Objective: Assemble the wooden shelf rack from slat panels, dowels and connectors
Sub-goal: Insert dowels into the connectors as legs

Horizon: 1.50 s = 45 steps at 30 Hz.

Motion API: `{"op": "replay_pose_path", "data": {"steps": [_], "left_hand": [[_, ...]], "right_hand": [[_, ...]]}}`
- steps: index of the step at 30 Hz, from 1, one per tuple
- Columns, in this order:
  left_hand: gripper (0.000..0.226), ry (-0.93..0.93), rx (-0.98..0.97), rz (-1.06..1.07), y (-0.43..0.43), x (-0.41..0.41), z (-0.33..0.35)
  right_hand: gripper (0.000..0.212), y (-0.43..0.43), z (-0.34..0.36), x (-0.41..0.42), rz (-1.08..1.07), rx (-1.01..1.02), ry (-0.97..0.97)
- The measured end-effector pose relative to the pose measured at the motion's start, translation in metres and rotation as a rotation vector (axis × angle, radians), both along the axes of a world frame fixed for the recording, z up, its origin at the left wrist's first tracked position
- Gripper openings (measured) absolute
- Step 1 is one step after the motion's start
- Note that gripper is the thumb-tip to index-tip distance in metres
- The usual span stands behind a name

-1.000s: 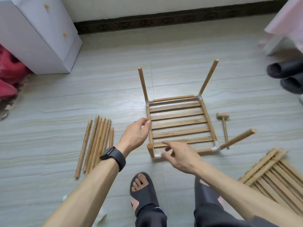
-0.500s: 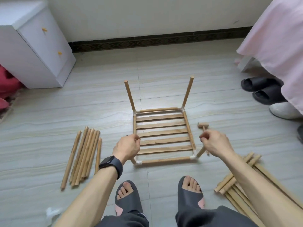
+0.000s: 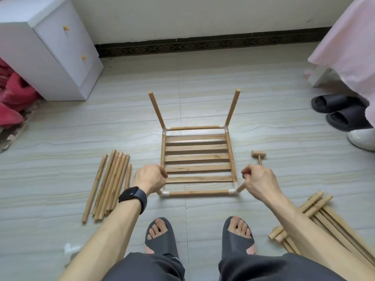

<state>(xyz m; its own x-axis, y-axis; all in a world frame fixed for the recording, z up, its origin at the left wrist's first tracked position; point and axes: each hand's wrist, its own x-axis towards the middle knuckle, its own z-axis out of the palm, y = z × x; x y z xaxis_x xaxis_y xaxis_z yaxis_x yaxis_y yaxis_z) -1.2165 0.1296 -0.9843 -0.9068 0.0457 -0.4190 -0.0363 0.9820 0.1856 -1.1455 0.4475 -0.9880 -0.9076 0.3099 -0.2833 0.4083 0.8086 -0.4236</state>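
Observation:
A wooden slat panel (image 3: 197, 158) lies flat on the floor with white connectors at its corners. Two dowels stand up from its far corners, the far left dowel (image 3: 156, 110) and the far right dowel (image 3: 232, 108). My left hand (image 3: 150, 178) grips the upright dowel at the near left corner (image 3: 164, 172). My right hand (image 3: 258, 179) grips the dowel at the near right corner (image 3: 241, 187). Both near dowels are mostly hidden by my hands.
A bundle of loose dowels (image 3: 109, 184) lies left of the panel. A small wooden mallet (image 3: 258, 155) lies to its right. More slat panels (image 3: 324, 222) are stacked at the lower right. A white cabinet (image 3: 50, 49) stands far left, slippers (image 3: 341, 110) far right.
My left hand moved from the panel's side rail onto the near left dowel. My right hand went to the near right dowel, which rose from lying outward. The view pulled back.

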Motion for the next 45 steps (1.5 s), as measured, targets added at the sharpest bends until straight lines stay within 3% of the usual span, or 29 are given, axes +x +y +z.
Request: {"op": "replay_pose_path", "data": {"steps": [9,13,17,22,28,31,34,41,45], "left_hand": [[0.022,-0.003,0.223,0.052,-0.001,0.025,0.007],[0.029,0.049,0.493,0.131,-0.005,0.024,0.016],[0.033,0.137,0.772,0.397,-0.045,0.027,0.015],[0.023,0.231,0.494,0.677,-0.132,0.079,-0.024],[0.041,-0.050,0.167,0.947,-0.204,0.168,-0.089],[0.051,-0.112,0.118,1.008,-0.210,0.195,-0.109],[0.047,0.018,0.117,1.115,-0.215,0.200,-0.114],[0.055,-0.179,0.170,1.013,-0.247,0.168,-0.126],[0.046,-0.258,0.076,0.910,-0.255,0.160,-0.139]], "right_hand": [[0.022,0.020,0.004,0.015,0.018,0.190,-0.001],[0.022,0.003,0.021,0.019,0.125,0.538,0.023],[0.035,-0.047,0.030,0.010,0.288,0.407,0.228],[0.045,-0.121,0.005,-0.026,0.581,0.201,0.128],[0.061,-0.160,-0.106,-0.052,0.756,0.265,-0.334],[0.070,-0.149,-0.154,-0.037,0.780,0.280,-0.501],[0.082,-0.133,-0.176,-0.018,0.811,0.306,-0.554],[0.081,-0.128,-0.164,-0.009,0.853,0.315,-0.652],[0.081,-0.132,-0.161,-0.010,0.859,0.328,-0.691]]}}
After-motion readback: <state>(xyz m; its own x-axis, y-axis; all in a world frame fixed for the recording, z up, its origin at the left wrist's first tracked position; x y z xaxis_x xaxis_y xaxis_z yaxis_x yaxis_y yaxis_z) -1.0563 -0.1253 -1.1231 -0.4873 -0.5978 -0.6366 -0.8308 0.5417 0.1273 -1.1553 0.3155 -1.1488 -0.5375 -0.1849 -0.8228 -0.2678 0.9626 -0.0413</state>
